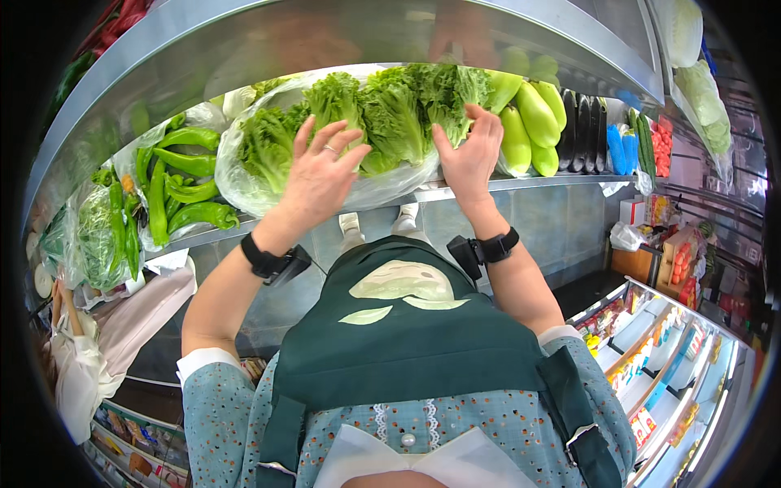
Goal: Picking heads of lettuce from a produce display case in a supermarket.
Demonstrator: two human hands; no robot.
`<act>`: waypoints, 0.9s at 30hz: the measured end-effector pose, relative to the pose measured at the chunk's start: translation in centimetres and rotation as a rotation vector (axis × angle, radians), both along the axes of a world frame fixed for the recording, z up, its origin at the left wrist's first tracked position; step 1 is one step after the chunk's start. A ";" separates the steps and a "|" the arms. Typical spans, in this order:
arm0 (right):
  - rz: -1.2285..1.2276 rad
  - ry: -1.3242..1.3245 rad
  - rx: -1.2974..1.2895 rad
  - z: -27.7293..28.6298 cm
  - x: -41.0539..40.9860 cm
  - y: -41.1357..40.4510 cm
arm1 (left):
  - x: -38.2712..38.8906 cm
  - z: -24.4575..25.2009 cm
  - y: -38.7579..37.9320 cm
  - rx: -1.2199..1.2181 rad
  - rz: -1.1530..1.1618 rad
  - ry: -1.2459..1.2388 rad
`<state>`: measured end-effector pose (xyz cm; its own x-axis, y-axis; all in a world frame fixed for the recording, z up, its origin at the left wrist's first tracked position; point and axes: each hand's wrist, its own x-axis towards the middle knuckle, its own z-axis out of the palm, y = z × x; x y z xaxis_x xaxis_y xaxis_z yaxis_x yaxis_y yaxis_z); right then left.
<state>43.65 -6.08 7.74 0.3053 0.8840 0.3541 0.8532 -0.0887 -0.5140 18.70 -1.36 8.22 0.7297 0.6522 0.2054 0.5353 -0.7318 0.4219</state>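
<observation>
Several heads of green leaf lettuce [393, 122] stand side by side in a clear plastic bag [244, 189], its edge folded down around them. My left hand [323, 165] is over the left-hand heads, fingers spread, with a ring on one finger. Nothing shows in its grasp. By the rightmost lettuce, my right hand [473, 152] has its thumb apart from its bent fingers and holds nothing visible. Whether its fingertips touch the leaves, I cannot tell. Each wrist wears a black strap with a small device.
Left of the lettuce lie long green peppers [189, 161]. Pale green gourds [537, 122], dark eggplants [583, 134] and cucumbers [644, 143] line the right. A curved metal shelf edge [378, 30] overhangs the produce. At far left stands another person [85, 360]; a glass-topped display case [671, 366] is at lower right.
</observation>
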 end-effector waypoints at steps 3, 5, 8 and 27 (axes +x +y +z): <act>-0.071 -0.144 0.009 -1.3 2.1 0.8 | 3.1 0.1 -0.4 0.043 -0.029 0.022; -0.053 -0.127 -0.060 -2.0 2.5 1.0 | 4.8 0.0 -0.2 0.043 -0.036 0.040; -0.021 -0.083 -0.183 -3.3 1.9 1.5 | 7.0 -1.6 0.3 0.274 -0.085 0.147; 0.167 1.582 0.096 0.4 13.6 -1.1 | 2.2 0.5 2.7 0.408 -0.142 -0.077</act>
